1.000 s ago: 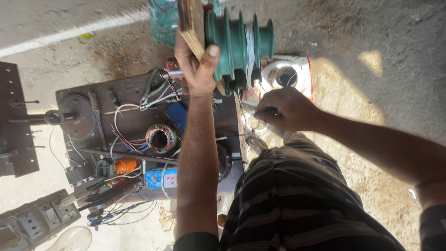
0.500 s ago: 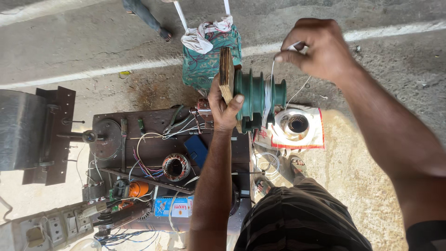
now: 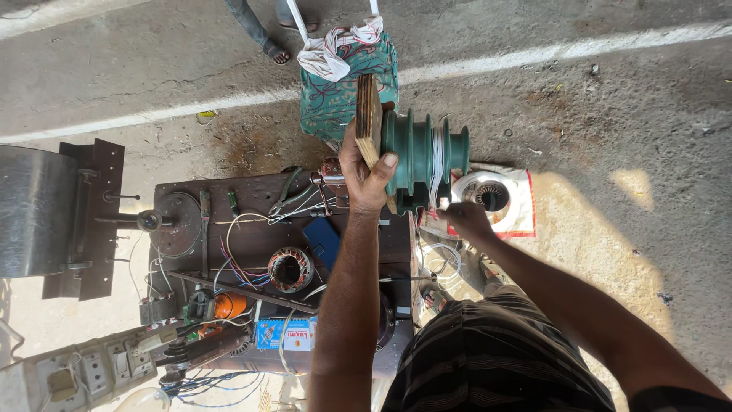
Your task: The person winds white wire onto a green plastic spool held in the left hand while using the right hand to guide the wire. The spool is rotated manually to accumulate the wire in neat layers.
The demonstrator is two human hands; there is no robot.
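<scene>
I see the left hand (image 3: 367, 177) clamped on a wooden board (image 3: 369, 122) carrying a green grooved former (image 3: 424, 159) — held up above the dark workbench (image 3: 252, 236). The right hand (image 3: 465, 220), just below the former, pinches pale wire (image 3: 436, 164) wound in one groove — fingers together.

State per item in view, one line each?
left hand: gripping the wooden board, upright
green bobbin former: held up off the bench, white wire wound in one groove
right hand: pinching the wire below the former
stator: lying on the workbench, bore up
</scene>
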